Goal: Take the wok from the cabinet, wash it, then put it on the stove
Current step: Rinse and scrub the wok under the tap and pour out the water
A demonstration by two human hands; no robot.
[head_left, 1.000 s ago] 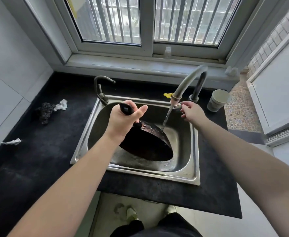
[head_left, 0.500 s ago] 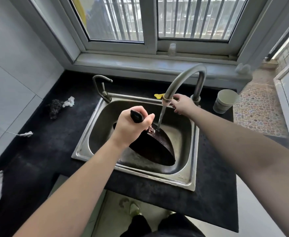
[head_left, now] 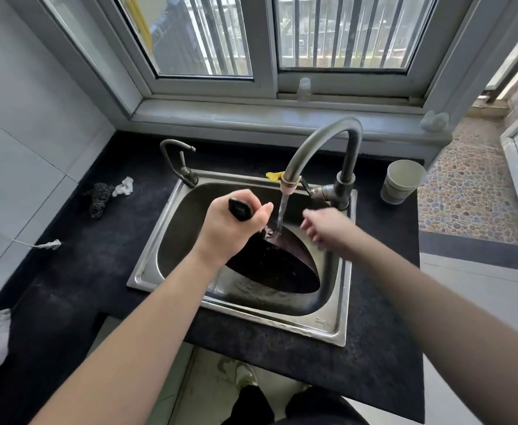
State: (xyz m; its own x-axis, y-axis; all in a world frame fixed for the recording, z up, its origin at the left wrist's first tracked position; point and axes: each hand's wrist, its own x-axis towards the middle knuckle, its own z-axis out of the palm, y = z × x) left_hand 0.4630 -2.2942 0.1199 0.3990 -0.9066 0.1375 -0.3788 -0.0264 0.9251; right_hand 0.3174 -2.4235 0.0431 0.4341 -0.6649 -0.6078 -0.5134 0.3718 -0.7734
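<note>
Steel sink [head_left: 147, 271] holds the dark wok [head_left: 279, 271] tilted under running faucet [head_left: 319, 142] water, left hand [head_left: 230, 231] clenched round its handle, right hand [head_left: 328, 228] blurry, fingers loose, holding nothing.

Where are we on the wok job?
Done: the dark round wok is out and sits in the steel sink. In hand: left hand grips its black handle under water running from the curved grey tap; blurred right hand hovers beside it. Left: scrubbing, then the stove, not in view.
</note>
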